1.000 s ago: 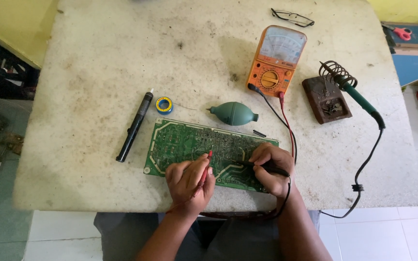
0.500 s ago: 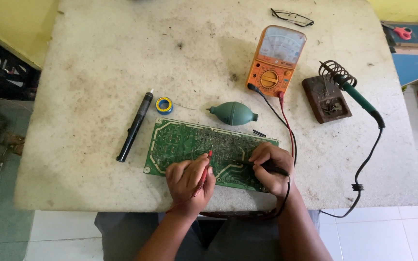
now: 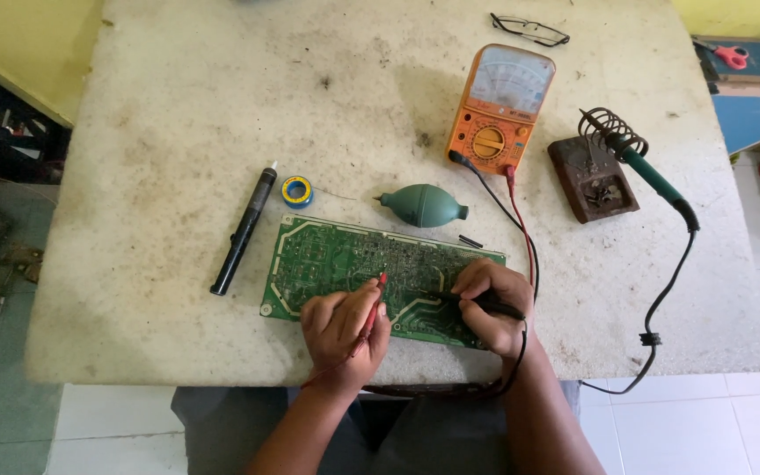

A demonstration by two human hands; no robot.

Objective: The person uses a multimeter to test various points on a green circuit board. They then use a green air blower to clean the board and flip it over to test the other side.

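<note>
No visible change versus the earlier frames: both hands, both probes and everything on the table sit where they were.

Left hand is closed around the red probe, pencil grip, wrist resting at the near edge of the green circuit board. Probe angles up and away from the body, tip down on the board near its middle. Right hand is closed around the black probe, held almost flat, tip pointing left onto the board; exact contact point is too small to resolve, probably a solder pad.

Board lies flat at the near edge of the stone table, long side toward the person. Red and black leads run from the hands up to the orange analog multimeter, which is well behind the board. Just behind the board: green rubber blower bulb. Left of it: solder roll and a black desoldering pump. Right: soldering iron parked in its coil stand. Glasses at the far edge.
</note>
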